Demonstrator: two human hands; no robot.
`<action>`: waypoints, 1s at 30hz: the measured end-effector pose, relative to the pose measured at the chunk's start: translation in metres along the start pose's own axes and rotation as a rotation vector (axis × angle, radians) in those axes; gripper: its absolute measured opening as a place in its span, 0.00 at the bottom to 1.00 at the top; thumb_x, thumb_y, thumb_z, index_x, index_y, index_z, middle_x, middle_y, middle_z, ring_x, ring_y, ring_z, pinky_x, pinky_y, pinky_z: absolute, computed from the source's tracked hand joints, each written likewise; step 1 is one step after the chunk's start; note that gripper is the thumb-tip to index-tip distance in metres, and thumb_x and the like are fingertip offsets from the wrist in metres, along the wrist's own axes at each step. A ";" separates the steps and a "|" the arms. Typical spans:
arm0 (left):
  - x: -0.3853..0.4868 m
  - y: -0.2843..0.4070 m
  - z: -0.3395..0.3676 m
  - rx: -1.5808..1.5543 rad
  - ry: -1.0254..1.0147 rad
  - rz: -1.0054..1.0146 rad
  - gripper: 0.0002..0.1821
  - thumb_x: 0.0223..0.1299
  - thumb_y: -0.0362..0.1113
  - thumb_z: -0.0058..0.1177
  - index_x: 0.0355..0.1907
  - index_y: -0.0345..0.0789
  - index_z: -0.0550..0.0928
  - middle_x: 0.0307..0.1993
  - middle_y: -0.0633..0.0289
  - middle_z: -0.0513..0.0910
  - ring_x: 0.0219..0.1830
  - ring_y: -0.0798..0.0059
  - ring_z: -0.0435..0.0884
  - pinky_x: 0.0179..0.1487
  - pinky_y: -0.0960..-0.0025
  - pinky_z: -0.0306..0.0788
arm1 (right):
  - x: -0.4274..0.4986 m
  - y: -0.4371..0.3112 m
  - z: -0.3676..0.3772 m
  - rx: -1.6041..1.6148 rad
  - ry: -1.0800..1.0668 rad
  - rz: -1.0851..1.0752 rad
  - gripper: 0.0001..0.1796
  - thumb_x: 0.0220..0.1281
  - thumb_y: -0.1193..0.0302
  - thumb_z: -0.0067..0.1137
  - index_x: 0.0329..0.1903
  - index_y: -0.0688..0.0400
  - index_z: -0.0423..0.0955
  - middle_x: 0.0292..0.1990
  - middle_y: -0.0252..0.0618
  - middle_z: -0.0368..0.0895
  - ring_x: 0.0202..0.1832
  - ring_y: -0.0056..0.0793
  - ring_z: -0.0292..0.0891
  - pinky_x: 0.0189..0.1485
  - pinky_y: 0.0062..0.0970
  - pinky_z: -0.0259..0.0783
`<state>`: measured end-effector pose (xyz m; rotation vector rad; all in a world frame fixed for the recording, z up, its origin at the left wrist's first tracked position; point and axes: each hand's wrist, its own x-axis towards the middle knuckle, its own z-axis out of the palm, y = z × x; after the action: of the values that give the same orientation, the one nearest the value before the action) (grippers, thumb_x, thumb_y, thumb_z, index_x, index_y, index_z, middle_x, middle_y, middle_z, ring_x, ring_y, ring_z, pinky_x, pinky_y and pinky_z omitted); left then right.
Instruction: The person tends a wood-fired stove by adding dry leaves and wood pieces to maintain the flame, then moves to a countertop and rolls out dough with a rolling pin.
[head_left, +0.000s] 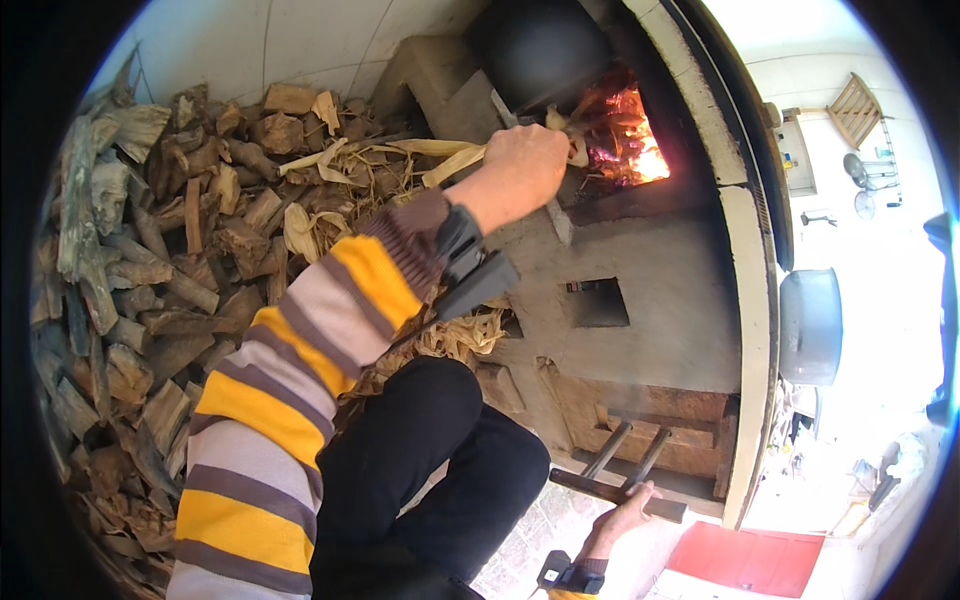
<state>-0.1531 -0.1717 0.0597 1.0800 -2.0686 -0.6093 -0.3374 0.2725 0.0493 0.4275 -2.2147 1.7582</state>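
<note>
My left hand (529, 169) is at the mouth of the stove, its fingers closed on a pale dry piece that looks like corn husk (577, 150). Flames and embers (634, 142) glow just beyond the fingertips. Behind the hand, a flat bar (556, 221) crosses near the opening, partly covered. My right hand (628, 510) grips the wooden crossbar handle (589, 486) of a box bellows. Two rods (646, 456) run from that handle into the wooden bellows box (667, 409) in the stove's side.
Split firewood (187, 247) is piled at the left, with dry corn husks (304, 232) on it. More husks (465, 334) lie by my knees (435, 397). The stove face has a square hole (598, 302). A metal pot (810, 326) stands on top; utensils (862, 180) hang on the wall.
</note>
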 end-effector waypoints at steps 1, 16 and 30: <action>0.004 -0.002 0.001 0.029 -0.008 -0.016 0.08 0.53 0.28 0.50 0.32 0.30 0.84 0.31 0.46 0.83 0.36 0.52 0.84 0.39 0.57 0.78 | -0.005 0.000 -0.002 -0.008 0.012 -0.006 0.09 0.67 0.70 0.52 0.29 0.56 0.68 0.23 0.26 0.66 0.27 0.15 0.60 0.35 0.18 0.60; -0.030 0.008 -0.039 -0.048 -0.068 -0.022 0.12 0.51 0.25 0.47 0.40 0.29 0.79 0.33 0.44 0.82 0.39 0.46 0.81 0.41 0.51 0.75 | -0.118 -0.053 -0.052 -0.216 -0.038 0.107 0.05 0.67 0.73 0.48 0.35 0.58 0.64 0.23 0.30 0.65 0.28 0.18 0.62 0.44 0.21 0.62; 0.005 0.008 -0.030 -0.024 -0.162 -0.027 0.13 0.52 0.28 0.47 0.41 0.28 0.80 0.39 0.43 0.82 0.44 0.46 0.80 0.46 0.53 0.75 | -0.152 -0.064 -0.070 -0.418 -0.086 0.068 0.08 0.68 0.69 0.45 0.34 0.59 0.64 0.24 0.31 0.66 0.30 0.21 0.64 0.41 0.23 0.63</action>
<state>-0.1359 -0.1739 0.0856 1.0767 -2.1822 -0.7552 -0.1702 0.3353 0.0617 0.3379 -2.5974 1.2724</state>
